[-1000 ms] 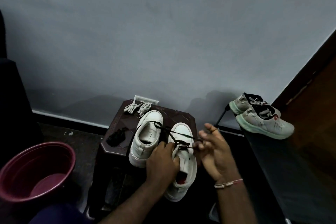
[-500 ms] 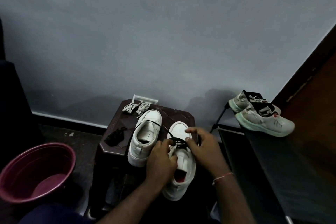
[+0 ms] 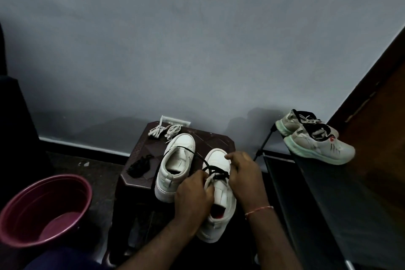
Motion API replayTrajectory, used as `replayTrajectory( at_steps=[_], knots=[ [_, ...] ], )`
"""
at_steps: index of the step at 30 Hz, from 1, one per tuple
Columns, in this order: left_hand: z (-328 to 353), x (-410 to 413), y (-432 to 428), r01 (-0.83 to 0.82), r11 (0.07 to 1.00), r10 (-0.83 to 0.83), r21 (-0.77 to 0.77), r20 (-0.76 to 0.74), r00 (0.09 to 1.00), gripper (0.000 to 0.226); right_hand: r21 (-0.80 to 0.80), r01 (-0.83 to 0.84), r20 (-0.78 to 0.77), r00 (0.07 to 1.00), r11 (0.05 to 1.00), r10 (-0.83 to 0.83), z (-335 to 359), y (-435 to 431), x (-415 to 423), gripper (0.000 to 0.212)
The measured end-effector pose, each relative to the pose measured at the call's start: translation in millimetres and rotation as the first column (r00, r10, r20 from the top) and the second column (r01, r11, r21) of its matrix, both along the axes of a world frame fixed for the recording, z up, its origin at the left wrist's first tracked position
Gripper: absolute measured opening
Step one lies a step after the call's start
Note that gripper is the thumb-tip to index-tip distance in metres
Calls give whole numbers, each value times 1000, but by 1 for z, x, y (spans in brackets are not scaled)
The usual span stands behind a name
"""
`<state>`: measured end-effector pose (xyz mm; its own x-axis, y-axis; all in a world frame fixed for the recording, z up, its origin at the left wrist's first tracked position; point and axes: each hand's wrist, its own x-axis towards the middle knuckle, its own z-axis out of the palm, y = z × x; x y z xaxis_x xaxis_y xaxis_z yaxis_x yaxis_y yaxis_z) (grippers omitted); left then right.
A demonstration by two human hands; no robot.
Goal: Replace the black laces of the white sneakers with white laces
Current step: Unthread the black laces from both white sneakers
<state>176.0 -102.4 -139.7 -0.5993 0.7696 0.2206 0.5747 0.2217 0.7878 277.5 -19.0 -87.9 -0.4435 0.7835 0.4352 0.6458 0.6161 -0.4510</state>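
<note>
Two white sneakers stand on a dark brown stool. The left sneaker has no lace; a removed black lace lies bunched to its left. The right sneaker still carries a black lace across its upper eyelets, one strand trailing over the left shoe. My left hand grips the right sneaker's left side by the tongue. My right hand pinches the black lace at the eyelets. Two bundled white laces lie at the stool's far edge.
A maroon plastic tub sits on the floor at the left. A dark rack at the right bears a pair of worn grey-green trainers. The grey wall is close behind the stool, and a wooden door is at the far right.
My right hand, which had pulled a length of black lace out to the right, has come back to the eyelets and now pinches the lace there. My left hand stays on the shoe.
</note>
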Motion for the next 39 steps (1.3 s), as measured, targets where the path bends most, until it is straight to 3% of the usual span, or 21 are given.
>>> replayTrajectory(
  at_steps=[4, 7, 11, 14, 16, 19, 22, 24, 26, 27, 29, 31, 32, 33, 35, 37, 39],
  knots=[
    [2, 3, -2, 21, 999, -24, -24, -133, 991, 24, -28, -5, 129, 992, 1000, 9, 8, 8, -13, 18],
    [2, 1, 1, -16, 1000, 15, -20, -69, 997, 32, -39, 60, 89, 994, 997, -56, 14, 6, -13, 2],
    [0, -4, 8, -67, 997, 68, -27, 29, 997, 35, -172, 106, 148, 986, 979, -81, 1, -16, -14, 10],
    [4, -2, 9, -48, 998, 49, -45, 24, 999, 33, -63, 182, 321, 935, 981, -152, -15, -23, -23, 17],
    [4, -2, 8, -47, 998, 49, -53, 37, 998, 33, -47, 206, 315, 932, 977, -181, -19, -21, -29, 17],
    [4, -4, 6, -48, 999, 49, -8, 41, 998, 42, -3, 140, 305, 943, 990, -132, -22, -15, -31, 16],
    [6, -5, 7, -45, 999, 45, 16, -7, 999, 29, -8, 54, 327, 944, 999, -49, -21, -12, -29, 15],
    [7, -3, 8, -45, 999, 46, 27, -31, 998, 28, -27, 90, 253, 964, 996, -80, -21, -12, -27, 14],
    [8, -1, 7, -45, 998, 47, 34, -59, 997, 31, -121, 220, 35, 975, 968, -218, -24, -9, -22, 11],
    [9, -1, 6, -43, 999, 45, 30, -68, 997, 33, -234, 287, -117, 940, 929, -320, -24, -7, -19, 8],
    [11, -1, 7, -27, 1000, 27, 11, -82, 996, 35, -502, 307, -362, 774, 808, -519, -21, 1, -15, 4],
    [12, -4, 10, -7, 1000, 6, -12, -87, 996, 31, -647, 216, -457, 657, 731, -599, -17, 7, -16, 5],
    [12, -6, 12, -4, 1000, 2, -16, -78, 997, 29, -666, 163, -485, 647, 728, -589, -17, 8, -17, 10],
    [13, -7, 13, -9, 1000, 7, -26, -72, 997, 28, -649, 128, -500, 671, 750, -547, -18, 9, -18, 14],
    [12, -9, 14, -21, 999, 16, -48, -102, 995, 27, -525, 155, -414, 812, 837, -410, -19, 5, -15, 24],
    [11, -9, 14, -22, 999, 15, -44, -141, 990, 23, -301, 173, -233, 940, 938, -248, -18, 1, -11, 38],
    [11, -8, 14, -10, 999, 5, -30, -146, 989, 20, -52, 129, 28, 991, 990, -128, -17, -2, -9, 39]
  ],
)
